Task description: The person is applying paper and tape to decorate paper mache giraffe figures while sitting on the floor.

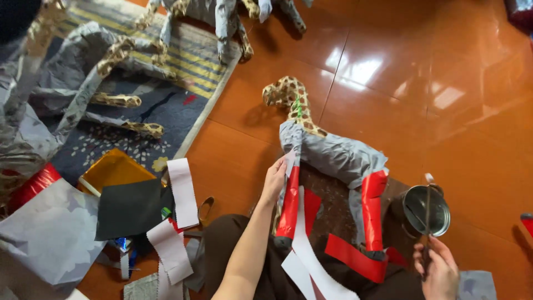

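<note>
A paper giraffe figure (333, 155) with a spotted head, grey paper body and red-wrapped legs lies across my lap. My left hand (275, 179) presses on its front leg, fingers on a white paper strip (302, 244) running down beside the red wrapping. My right hand (438, 269) is closed on a thin stick or brush handle (427, 216) that reaches up into a small metal tin (426, 210) on the floor. Loose red strips (355, 258) hang by the back leg.
White paper strips (180, 194), a black sheet (130, 208), a gold sheet (114, 169) and grey paper (50, 233) lie at the left. More paper-wrapped spotted figures (111, 61) rest on a striped rug (183, 55). The floor is glossy orange tile (444, 83).
</note>
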